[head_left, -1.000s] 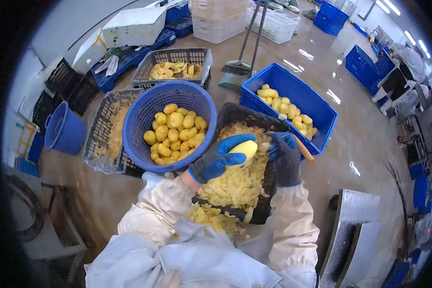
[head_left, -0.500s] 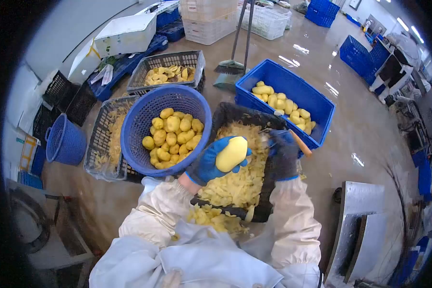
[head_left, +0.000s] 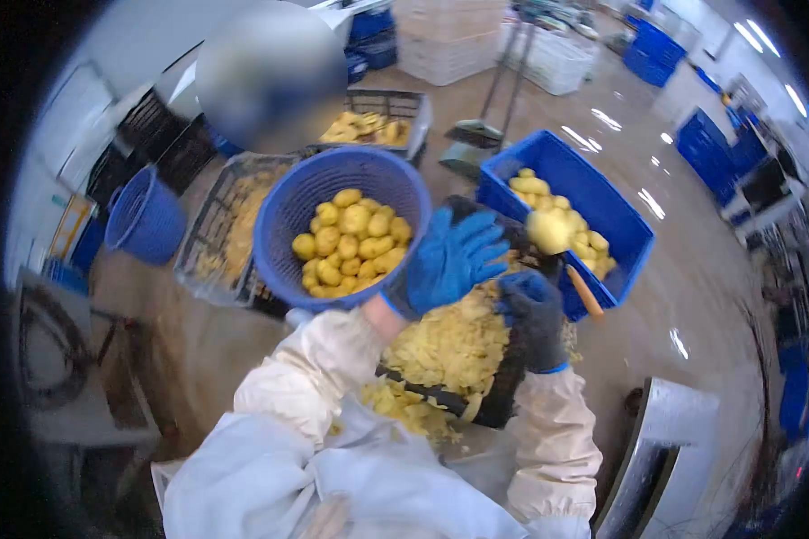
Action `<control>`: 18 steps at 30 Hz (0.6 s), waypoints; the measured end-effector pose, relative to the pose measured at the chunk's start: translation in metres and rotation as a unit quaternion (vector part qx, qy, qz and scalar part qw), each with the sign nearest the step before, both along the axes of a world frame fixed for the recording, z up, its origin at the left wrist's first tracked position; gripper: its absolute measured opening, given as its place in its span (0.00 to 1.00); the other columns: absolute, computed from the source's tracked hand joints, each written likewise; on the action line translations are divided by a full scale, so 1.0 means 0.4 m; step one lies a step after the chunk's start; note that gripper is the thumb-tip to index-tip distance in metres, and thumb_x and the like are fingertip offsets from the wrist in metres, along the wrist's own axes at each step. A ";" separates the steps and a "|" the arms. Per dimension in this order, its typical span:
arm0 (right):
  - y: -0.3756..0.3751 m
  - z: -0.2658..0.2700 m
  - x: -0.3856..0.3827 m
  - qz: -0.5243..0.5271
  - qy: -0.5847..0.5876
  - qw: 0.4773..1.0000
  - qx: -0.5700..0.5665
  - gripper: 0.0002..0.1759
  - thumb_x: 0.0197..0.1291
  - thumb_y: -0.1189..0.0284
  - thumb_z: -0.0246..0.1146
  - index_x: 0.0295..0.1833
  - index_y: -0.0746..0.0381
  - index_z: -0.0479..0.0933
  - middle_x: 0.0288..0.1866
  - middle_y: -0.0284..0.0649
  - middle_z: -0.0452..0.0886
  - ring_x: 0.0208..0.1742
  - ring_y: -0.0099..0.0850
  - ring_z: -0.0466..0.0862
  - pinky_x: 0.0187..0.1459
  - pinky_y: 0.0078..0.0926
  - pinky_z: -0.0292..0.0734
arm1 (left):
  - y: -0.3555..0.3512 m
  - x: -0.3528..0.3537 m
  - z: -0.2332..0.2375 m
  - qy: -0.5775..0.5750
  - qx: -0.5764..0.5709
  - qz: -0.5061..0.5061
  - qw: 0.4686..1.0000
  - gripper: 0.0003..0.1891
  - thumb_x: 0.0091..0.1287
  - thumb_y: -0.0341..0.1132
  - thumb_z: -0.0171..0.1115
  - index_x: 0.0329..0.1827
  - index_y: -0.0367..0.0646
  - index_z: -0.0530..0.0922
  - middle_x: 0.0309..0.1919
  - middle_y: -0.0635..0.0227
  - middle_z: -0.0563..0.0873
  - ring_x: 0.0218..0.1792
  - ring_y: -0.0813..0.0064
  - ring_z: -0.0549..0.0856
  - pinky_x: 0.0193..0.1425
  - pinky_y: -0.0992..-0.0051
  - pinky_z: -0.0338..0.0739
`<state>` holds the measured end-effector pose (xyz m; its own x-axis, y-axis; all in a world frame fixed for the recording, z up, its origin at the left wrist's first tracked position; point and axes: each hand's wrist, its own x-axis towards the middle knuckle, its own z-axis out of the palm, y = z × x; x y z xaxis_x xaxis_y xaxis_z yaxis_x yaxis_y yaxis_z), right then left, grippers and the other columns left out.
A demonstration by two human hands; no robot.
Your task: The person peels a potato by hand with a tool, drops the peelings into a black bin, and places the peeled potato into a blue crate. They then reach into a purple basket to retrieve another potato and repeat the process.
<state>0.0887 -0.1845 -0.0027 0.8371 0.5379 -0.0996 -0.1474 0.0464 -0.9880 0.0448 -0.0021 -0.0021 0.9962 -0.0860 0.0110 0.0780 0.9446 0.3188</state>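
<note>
My left hand [head_left: 449, 260], in a blue glove, is open with its fingers spread and nothing in it. A pale peeled potato [head_left: 549, 231], smeared by motion, is in the air off my left fingertips, at the near edge of the blue crate [head_left: 634, 202]. Several peeled potatoes [head_left: 559, 214] lie inside that crate. My right hand [head_left: 532, 314], in a dark glove, is closed on a wooden-handled tool [head_left: 584, 292]; its working end is hidden. Beneath both hands, a black crate [head_left: 499, 409] holds a heap of potato peelings [head_left: 445, 350].
A round blue basket [head_left: 274, 220] of unpeeled potatoes [head_left: 351, 238] stands left of my hands. Behind it sits a crate of yellow pieces [head_left: 368, 128]. A long-handled dustpan [head_left: 470, 144] stands beyond. A metal stand [head_left: 661, 431] is at right. A blurred round patch covers the upper left.
My left hand has opened and let go of the peeled potato, which has moved right toward the blue crate. My right hand still grips the wooden-handled tool. The view has shifted slightly.
</note>
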 end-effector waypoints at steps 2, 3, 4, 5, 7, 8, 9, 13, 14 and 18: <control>-0.010 0.010 0.011 -0.040 0.017 0.998 -0.038 0.05 0.57 0.74 0.64 0.32 0.63 0.77 0.25 0.33 0.78 0.24 0.19 0.77 0.24 0.17 0.70 | 0.115 0.011 0.026 -0.051 0.024 0.058 0.997 0.33 0.69 0.58 0.46 0.68 0.42 0.63 0.61 0.60 0.73 0.60 0.61 0.74 0.64 0.58 0.68; -0.008 0.009 0.012 -0.018 0.020 0.999 -0.040 0.05 0.57 0.74 0.64 0.32 0.63 0.77 0.25 0.33 0.78 0.24 0.19 0.77 0.24 0.17 0.70 | 0.192 0.011 0.022 -0.077 0.131 0.116 0.982 0.31 0.70 0.56 0.46 0.66 0.42 0.65 0.59 0.61 0.74 0.58 0.62 0.75 0.63 0.59 0.69; -0.008 0.007 0.013 -0.033 -0.050 0.997 -0.057 0.04 0.56 0.75 0.64 0.31 0.63 0.77 0.25 0.32 0.78 0.24 0.19 0.76 0.24 0.17 0.70 | 0.262 0.008 0.015 -0.101 0.236 0.167 0.952 0.29 0.71 0.54 0.47 0.65 0.42 0.66 0.58 0.61 0.76 0.57 0.64 0.76 0.63 0.61 0.70; -0.011 0.001 0.017 -0.052 -0.120 0.989 -0.072 0.04 0.56 0.76 0.65 0.30 0.63 0.77 0.25 0.32 0.77 0.25 0.18 0.76 0.25 0.17 0.69 | 0.326 -0.007 0.005 -0.098 0.237 0.178 0.950 0.29 0.71 0.54 0.47 0.65 0.42 0.66 0.58 0.61 0.76 0.57 0.64 0.76 0.63 0.61 0.70; -0.023 -0.042 0.034 -0.045 -0.146 0.984 -0.097 0.05 0.55 0.76 0.65 0.30 0.63 0.76 0.24 0.31 0.76 0.25 0.17 0.75 0.25 0.17 0.68 | 0.459 -0.047 -0.034 -0.099 0.654 0.281 0.696 0.22 0.71 0.48 0.50 0.61 0.43 0.72 0.56 0.64 0.78 0.56 0.66 0.77 0.59 0.65 0.73; -0.023 -0.058 0.039 -0.049 -0.171 0.976 -0.122 0.05 0.54 0.77 0.65 0.29 0.63 0.75 0.24 0.30 0.76 0.25 0.17 0.73 0.26 0.16 0.68 | 0.544 -0.048 -0.104 0.041 0.624 0.230 0.745 0.23 0.69 0.44 0.54 0.62 0.40 0.70 0.55 0.63 0.78 0.55 0.69 0.77 0.57 0.67 0.74; -0.014 -0.044 0.030 -0.050 -0.182 0.968 -0.164 0.07 0.54 0.77 0.66 0.28 0.62 0.74 0.23 0.29 0.75 0.24 0.18 0.71 0.28 0.19 0.68 | 0.626 -0.045 -0.210 0.178 0.578 0.173 0.777 0.25 0.67 0.41 0.57 0.64 0.38 0.68 0.55 0.62 0.78 0.55 0.72 0.77 0.56 0.70 0.75; 0.008 -0.091 0.044 -0.005 -0.266 0.944 -0.195 0.07 0.54 0.75 0.65 0.28 0.63 0.74 0.22 0.34 0.75 0.24 0.22 0.72 0.29 0.25 0.69 | 0.760 -0.030 -0.531 0.063 0.905 0.124 0.403 0.26 0.63 0.47 0.60 0.58 0.36 0.73 0.45 0.53 0.83 0.48 0.60 0.80 0.52 0.65 0.74; 0.023 -0.082 0.041 -0.016 -0.271 0.940 -0.205 0.07 0.54 0.75 0.65 0.28 0.63 0.74 0.22 0.34 0.75 0.24 0.22 0.72 0.29 0.25 0.69 | 0.738 -0.023 -0.537 0.162 0.894 0.130 0.397 0.31 0.60 0.50 0.62 0.60 0.36 0.70 0.50 0.49 0.80 0.52 0.53 0.78 0.57 0.62 0.71; 0.069 -0.064 0.028 0.020 -0.253 0.931 -0.261 0.06 0.54 0.77 0.65 0.27 0.65 0.76 0.25 0.36 0.77 0.28 0.23 0.74 0.33 0.25 0.72 | 0.805 0.084 -0.685 0.152 0.931 0.120 0.308 0.25 0.64 0.43 0.54 0.64 0.46 0.69 0.61 0.55 0.74 0.66 0.66 0.69 0.66 0.66 0.65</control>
<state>0.0998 -0.1567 -0.0283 0.8280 0.5588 0.0454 0.3521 -0.4553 -0.8178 0.0782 0.3199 -0.2761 0.9070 0.4156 0.0680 0.3710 -0.8651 0.3375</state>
